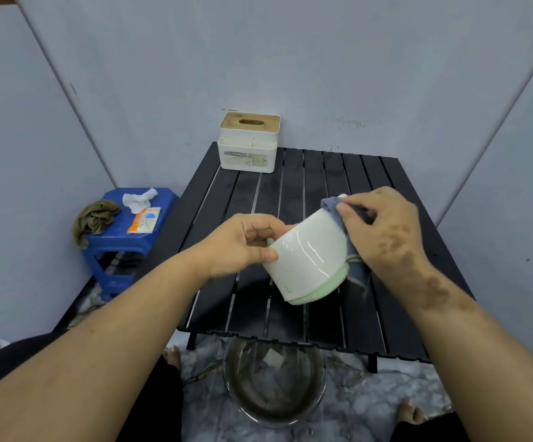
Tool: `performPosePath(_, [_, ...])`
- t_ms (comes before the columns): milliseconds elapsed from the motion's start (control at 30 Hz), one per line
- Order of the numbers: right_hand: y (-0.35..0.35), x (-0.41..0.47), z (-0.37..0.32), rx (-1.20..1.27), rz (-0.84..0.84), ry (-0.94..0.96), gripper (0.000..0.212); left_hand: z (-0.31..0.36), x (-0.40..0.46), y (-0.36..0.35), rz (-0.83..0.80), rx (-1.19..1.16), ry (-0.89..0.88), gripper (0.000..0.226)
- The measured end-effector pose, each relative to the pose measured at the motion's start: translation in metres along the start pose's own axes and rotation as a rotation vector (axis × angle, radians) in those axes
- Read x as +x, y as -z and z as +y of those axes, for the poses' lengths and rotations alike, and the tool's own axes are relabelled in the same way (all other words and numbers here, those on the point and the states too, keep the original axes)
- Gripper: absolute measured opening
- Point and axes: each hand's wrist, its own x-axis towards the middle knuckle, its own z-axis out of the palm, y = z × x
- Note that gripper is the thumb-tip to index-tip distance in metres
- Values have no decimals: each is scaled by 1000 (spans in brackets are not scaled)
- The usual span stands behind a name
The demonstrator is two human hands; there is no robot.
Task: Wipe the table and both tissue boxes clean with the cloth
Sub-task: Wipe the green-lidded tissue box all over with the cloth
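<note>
A round white tissue box with a pale green base [306,260] is tilted above the black slatted table [329,173]. My left hand [246,247] grips its left end. My right hand [383,228] holds a grey-blue cloth [332,204] against the box's right side; most of the cloth is hidden under the hand. A second tissue box [248,143], white and rectangular with a wooden lid, stands upright at the table's far left corner.
A blue plastic stool [121,237] stands left of the table with an olive rag [94,218], a crumpled tissue [139,199] and an orange packet [144,220] on it. A glass bowl of murky water [273,382] sits on the floor by the table's near edge. Walls close in behind.
</note>
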Motion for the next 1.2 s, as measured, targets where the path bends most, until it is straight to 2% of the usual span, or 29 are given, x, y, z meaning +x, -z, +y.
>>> performPosePath(67, [-8, -15, -14, 57, -26, 54, 16, 0, 0, 0, 9, -3, -1, 31])
performPosePath(167, [-16, -36, -34, 94, -149, 275, 11, 0, -2, 0, -11, -30, -1, 29])
performPosePath(200, [-14, -31, -30, 104, -151, 274, 12, -1, -2, 0, -10, -33, -1, 28])
performPosePath(300, [2, -7, -2, 82, -40, 69, 17, -3, -3, 0, 5, -29, 4, 35])
performPosePath(367, [2, -9, 3, 55, -25, 16, 16, -3, -3, -1, 0, -27, 3, 38])
performPosePath(433, [-7, -26, -10, 83, -78, 146, 17, -3, -3, 0, 4, -27, -3, 36])
performPosePath(533, [-13, -47, -28, 121, -245, 419, 16, -2, -3, 4, -21, -46, 1, 34])
performPosePath(567, [-11, -43, -25, 131, -254, 426, 16, -1, -4, 5, -36, -59, 6, 36])
performPosePath(700, [10, -11, 8, 187, -71, 71, 22, 2, -4, 6, -66, -62, 6, 37])
performPosePath(800, [10, -8, 22, 202, 3, -77, 17, 4, -2, 7, -90, -42, 21, 35])
performPosePath(867, [1, -18, 10, 162, 14, 7, 21, 5, -2, 11, -109, -36, 35, 35])
performPosePath(967, [-8, -33, -15, 143, -183, 318, 18, 7, -4, 14, -151, -62, 44, 37])
performPosePath(1000, [-5, -29, -13, 153, -213, 356, 18, 7, -5, 14, -154, -71, 46, 35])
performPosePath(1100, [10, -10, 12, 189, -86, 149, 17, 5, -4, 14, -118, -52, 40, 31])
performPosePath(1200, [13, -7, 27, 127, -15, -56, 18, 4, -3, 15, -115, -22, 36, 37])
